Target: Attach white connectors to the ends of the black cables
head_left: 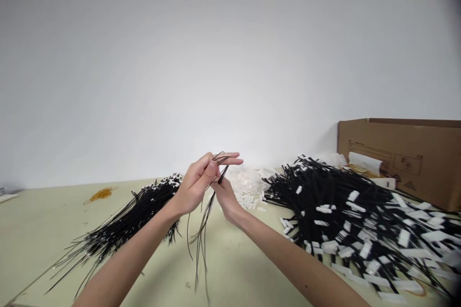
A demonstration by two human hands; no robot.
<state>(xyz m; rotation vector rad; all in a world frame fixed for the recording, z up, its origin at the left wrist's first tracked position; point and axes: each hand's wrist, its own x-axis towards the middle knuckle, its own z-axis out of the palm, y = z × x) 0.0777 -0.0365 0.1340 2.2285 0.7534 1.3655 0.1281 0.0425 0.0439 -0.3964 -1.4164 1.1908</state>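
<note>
— What is held above the table (pixel 43 230)?
— A few black cords (pixel 201 230) are pinched by the left hand (pixel 196 184) and gripped by the right hand (pixel 225 196), between two cord piles.
— Any writing?
— Print on the cardboard box (pixel 406 158) cannot be read.

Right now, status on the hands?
Both hands raised together: left hand and right hand pinch thin black strands. Black piles either side.

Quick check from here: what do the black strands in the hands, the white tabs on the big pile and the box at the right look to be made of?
Black strands: thin, slightly glossy and springy, hanging in curves, so probably plastic or coated cord. White tabs: flat matte rectangles, likely plastic or card; cannot tell which. Box: brown matte corrugated cardboard, printed marks on its side.
</note>
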